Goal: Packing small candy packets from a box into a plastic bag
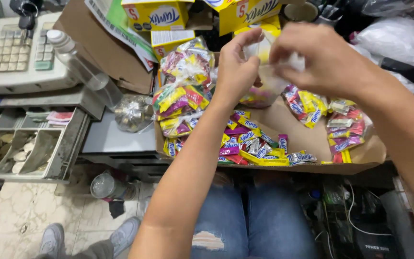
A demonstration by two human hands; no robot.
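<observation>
While both hands meet above the cardboard tray (307,168), the left hand (235,72) pinches one side of a small clear bag (264,86) of sweets and the right hand (322,60) clenches its neck (mouth upward), bag hanging between them.

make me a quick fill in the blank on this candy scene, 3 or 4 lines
1. Both hands, left hand and right hand, hold a clear ____ of candy.
2. Loose candies lie in a flat ____ box.
3. The open cash drawer on the left holds ____.
4. The person's jeans are ____ at the knee.

Missing words: bag; cardboard; coins; ripped
</observation>
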